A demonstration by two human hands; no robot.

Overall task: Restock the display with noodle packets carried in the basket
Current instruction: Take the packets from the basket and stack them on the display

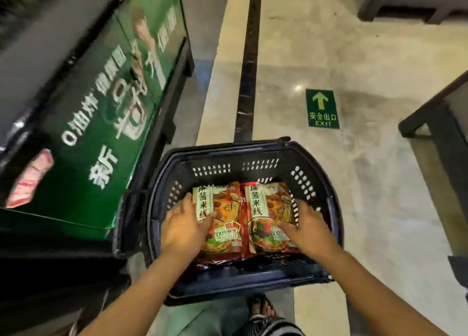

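Basket [228, 150] open-topped — green display stand [106, 123] close on left (open floor [379, 183] right).

A: What is on the floor [379, 183]?
B: A green sign [322, 108] with a yellow arrow. It says EXIT.
A: And the long black line [249, 64]?
B: It runs left of the sign.
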